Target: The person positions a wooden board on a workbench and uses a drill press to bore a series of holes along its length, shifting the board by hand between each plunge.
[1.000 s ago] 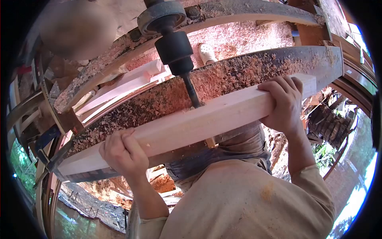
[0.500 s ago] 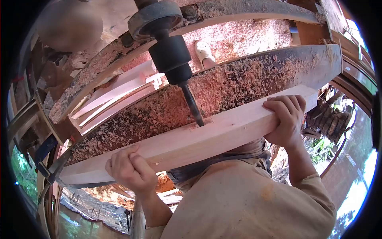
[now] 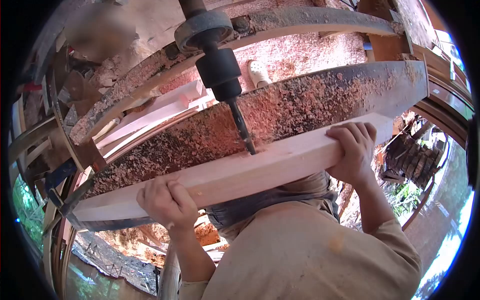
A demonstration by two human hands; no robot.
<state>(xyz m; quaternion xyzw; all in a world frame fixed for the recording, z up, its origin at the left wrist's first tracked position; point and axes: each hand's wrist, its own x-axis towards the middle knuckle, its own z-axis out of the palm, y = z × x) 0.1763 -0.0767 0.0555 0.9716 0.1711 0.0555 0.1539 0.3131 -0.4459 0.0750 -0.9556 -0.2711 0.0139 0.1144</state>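
Observation:
A pale, squared wooden beam (image 3: 270,171) lies slantwise across a dark machine table (image 3: 385,90) with a curved far edge. My left hand (image 3: 169,202) is closed around its near edge, left of the middle. Near the right end, my right hand (image 3: 354,150) grips the same beam, fingers over the top. Between them a drill bit (image 3: 240,125) slants down from a black chuck (image 3: 219,74), its tip at the beam's top face by the far edge. Shavings lie around the tip, so its depth cannot be made out.
Reddish wood chips (image 3: 300,100) cover much of the table. Beyond it runs a curved, chip-strewn bar (image 3: 285,25). Cut timber (image 3: 160,110) lies on the floor at the far left. A person's pale clog (image 3: 258,73) shows behind the table. Stacked wood pieces (image 3: 412,157) sit at right.
The view has shifted slightly, with the chuck now further right in it. The beam's right end sits a little lower and nearer me. Both hands keep their hold.

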